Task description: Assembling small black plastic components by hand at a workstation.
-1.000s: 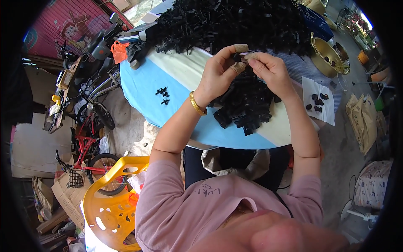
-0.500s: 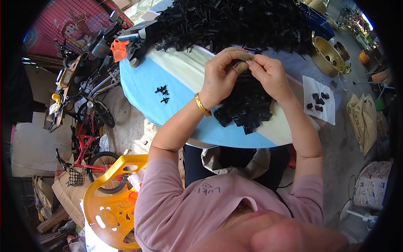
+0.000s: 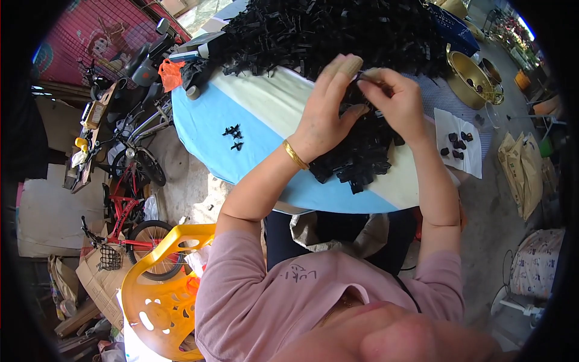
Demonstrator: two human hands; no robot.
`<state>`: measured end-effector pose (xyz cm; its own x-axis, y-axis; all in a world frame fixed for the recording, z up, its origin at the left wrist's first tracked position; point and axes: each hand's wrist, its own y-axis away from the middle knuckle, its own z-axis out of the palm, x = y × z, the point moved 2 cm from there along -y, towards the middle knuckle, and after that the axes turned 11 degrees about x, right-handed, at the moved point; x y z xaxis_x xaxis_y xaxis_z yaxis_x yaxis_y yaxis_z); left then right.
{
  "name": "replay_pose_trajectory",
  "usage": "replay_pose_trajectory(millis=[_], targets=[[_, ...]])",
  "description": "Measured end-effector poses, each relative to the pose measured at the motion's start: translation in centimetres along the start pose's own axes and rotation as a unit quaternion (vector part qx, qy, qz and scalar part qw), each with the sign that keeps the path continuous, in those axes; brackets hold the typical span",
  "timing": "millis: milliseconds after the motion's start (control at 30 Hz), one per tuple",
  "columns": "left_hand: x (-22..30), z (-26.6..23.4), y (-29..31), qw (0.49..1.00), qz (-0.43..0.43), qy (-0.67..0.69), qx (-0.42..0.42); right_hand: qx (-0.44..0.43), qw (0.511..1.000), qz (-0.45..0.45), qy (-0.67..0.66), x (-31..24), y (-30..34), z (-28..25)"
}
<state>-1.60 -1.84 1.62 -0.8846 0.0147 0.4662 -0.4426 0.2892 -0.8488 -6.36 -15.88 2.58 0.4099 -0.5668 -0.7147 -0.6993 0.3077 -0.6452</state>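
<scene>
Left hand half-open, fingers raised; right hand pinches a small part, cannot tell which. Both work over the near heap of small black plastic pieces on the round blue-and-cream table, keeping stock within reach.

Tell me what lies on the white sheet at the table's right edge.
On the white sheet lie a few small black parts, loosely grouped and apart from the right hand. What is beneath the sheet cannot be seen.

Parts heap behind hands; bowl right; chair left of table.
</scene>
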Motion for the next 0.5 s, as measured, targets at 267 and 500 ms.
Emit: replay_pose_trajectory(millis=[267,500], targets=[[-2.2,-1.1,-0.5,0.767,-0.426,0.464,-0.124,-0.108,0.98,0.025,-0.165,1.3,-0.8,-1.5],[-3.1,-0.6,0.4,0.713,-0.418,0.531,-0.186,-0.164,0.966,-0.033,-0.198,1.0,-0.3,-0.2]])
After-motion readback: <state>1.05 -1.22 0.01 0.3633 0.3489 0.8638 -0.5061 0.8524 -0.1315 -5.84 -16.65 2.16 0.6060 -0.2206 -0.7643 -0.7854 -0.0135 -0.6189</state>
